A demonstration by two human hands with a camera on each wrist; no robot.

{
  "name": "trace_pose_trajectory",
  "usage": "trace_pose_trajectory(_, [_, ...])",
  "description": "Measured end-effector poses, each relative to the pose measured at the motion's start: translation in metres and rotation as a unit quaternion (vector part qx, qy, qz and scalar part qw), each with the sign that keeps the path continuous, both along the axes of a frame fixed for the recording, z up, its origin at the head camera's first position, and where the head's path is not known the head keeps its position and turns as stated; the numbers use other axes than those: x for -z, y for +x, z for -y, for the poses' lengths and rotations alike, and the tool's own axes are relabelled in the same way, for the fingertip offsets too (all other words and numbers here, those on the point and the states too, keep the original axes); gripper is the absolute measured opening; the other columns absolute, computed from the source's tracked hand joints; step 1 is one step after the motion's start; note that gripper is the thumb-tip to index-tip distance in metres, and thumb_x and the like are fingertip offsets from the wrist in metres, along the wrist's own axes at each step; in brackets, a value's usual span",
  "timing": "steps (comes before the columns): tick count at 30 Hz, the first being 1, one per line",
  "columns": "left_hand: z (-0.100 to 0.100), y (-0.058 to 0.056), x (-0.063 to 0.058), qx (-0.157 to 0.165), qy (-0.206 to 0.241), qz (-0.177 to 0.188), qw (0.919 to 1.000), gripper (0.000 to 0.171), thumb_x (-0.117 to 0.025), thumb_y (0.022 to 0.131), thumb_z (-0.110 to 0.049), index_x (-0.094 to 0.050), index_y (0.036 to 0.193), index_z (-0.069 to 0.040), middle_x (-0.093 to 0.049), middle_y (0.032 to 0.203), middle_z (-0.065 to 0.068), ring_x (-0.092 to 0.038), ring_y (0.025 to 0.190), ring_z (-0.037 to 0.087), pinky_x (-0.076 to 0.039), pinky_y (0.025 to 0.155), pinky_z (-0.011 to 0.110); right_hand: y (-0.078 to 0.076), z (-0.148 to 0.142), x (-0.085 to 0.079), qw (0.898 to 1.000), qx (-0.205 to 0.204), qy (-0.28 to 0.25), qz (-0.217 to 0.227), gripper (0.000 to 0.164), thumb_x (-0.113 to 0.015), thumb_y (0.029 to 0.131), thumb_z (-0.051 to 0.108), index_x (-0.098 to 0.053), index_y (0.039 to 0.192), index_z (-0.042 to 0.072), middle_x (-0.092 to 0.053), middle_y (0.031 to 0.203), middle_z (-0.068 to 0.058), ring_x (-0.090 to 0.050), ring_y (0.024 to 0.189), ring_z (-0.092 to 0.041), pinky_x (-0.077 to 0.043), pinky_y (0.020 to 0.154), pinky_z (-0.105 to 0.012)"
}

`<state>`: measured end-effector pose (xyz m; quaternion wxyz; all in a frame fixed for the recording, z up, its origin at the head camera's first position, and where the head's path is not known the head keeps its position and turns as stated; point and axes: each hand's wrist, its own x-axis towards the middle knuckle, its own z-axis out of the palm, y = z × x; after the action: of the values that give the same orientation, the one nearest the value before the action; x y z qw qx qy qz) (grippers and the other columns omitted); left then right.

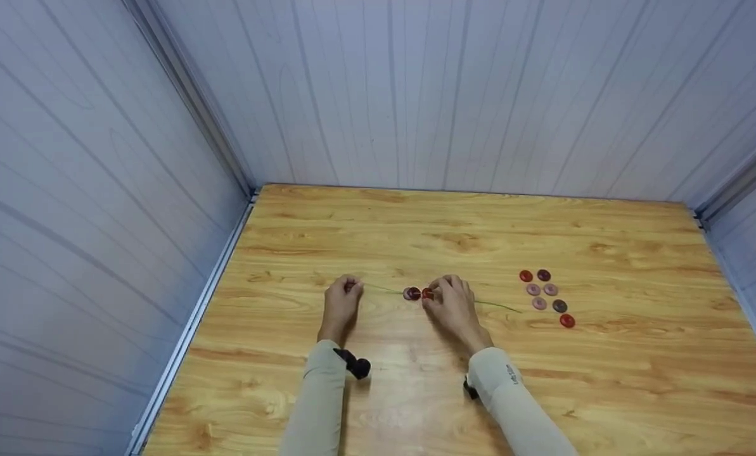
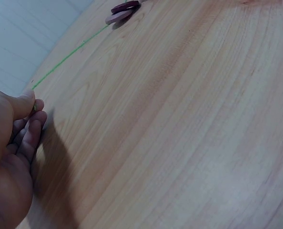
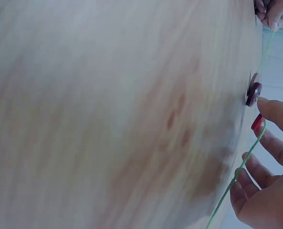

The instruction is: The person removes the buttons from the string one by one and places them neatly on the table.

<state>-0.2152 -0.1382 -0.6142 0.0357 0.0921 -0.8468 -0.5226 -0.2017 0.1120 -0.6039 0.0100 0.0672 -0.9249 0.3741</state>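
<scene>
Head: A person's left hand [image 1: 341,303], fingers pinched on a green cord [image 1: 498,304], appears to keep it taut. At its three o'clock, the right hand [image 1: 455,307] pinches a red disc bead [image 1: 426,293], probably to steady it beside a pink bead [image 1: 407,294] and a dark bead [image 1: 414,293]. Seven loose beads [image 1: 550,289] lie on the worktop [image 1: 378,234] at the right hand's three o'clock.

Left wrist: The fingers mask the pinched cord.

Right wrist: The cord exits toward seven o'clock; the red bead's hole is hidden.
</scene>
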Motion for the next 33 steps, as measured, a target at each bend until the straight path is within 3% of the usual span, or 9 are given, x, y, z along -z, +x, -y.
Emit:
trace_pose_trajectory(10, [0.002, -0.002, 0.004, 0.004, -0.003, -0.011, 0.9999, 0.011, -0.060, 0.094, -0.012, -0.065, 0.097, -0.002, -0.064, 0.091, 0.009, -0.058, 0.085, 0.020, -0.048, 0.078, 0.032, 0.003, -0.010, 0.000, 1.000, 0.003, 0.001, -0.006, 0.025, -0.070, 0.088, 0.025, -0.063, 0.109, 0.013, -0.050, 0.127, -0.011, -0.043, 0.118, -0.033, -0.028, 0.105, -0.052])
trace_pose_trajectory(33, [0.000, 0.000, 0.001, 0.000, 0.015, 0.004, 0.9999, 0.011, -0.060, 0.094, -0.013, -0.065, 0.098, -0.004, -0.063, 0.090, 0.007, -0.057, 0.085, 0.018, -0.047, 0.076, 0.030, 0.006, -0.033, -0.005, 0.999, 0.018, -0.020, -0.021, 0.028, -0.072, 0.086, 0.024, -0.064, 0.108, 0.010, -0.052, 0.122, -0.014, -0.043, 0.115, -0.035, -0.031, 0.100, -0.052])
